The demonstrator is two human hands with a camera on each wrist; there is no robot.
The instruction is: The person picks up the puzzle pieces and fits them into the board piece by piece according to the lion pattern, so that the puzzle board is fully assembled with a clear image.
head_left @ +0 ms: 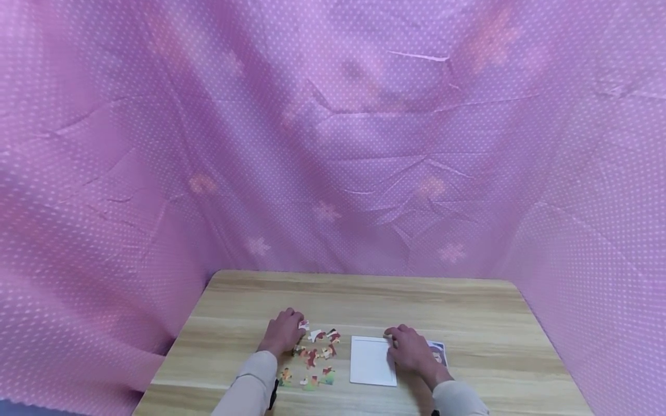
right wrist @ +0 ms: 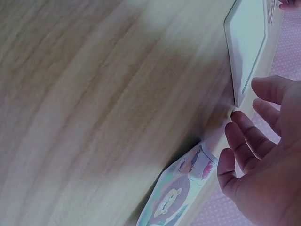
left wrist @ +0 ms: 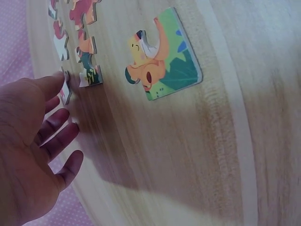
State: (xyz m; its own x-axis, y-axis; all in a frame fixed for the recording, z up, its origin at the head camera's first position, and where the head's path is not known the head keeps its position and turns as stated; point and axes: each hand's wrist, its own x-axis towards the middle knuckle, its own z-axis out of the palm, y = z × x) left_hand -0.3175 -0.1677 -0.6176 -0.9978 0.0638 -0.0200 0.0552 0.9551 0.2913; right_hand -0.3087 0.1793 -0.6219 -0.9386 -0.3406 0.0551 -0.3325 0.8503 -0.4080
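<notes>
My left hand [head_left: 283, 332] is at the upper left of several loose jigsaw puzzle pieces [head_left: 311, 357]. In the left wrist view its thumb tip meets the edge of a puzzle piece [left wrist: 67, 88] lying on the table, while the other fingers are loosely bent and spread. A corner puzzle piece [left wrist: 164, 59] with an orange animal on green lies apart from the rest. My right hand [head_left: 411, 348] hovers at the right edge of a white square puzzle tray [head_left: 373, 361], fingers loosely curved. A tiny pale thing [right wrist: 231, 112] shows by its fingertips, too small to identify.
A picture card [right wrist: 169, 200] with a lion on it lies to the right, partly under the right hand. Everything sits on a wood-grain table [head_left: 250, 294]. Pink dotted cloth [head_left: 333, 144] hangs around its back and sides.
</notes>
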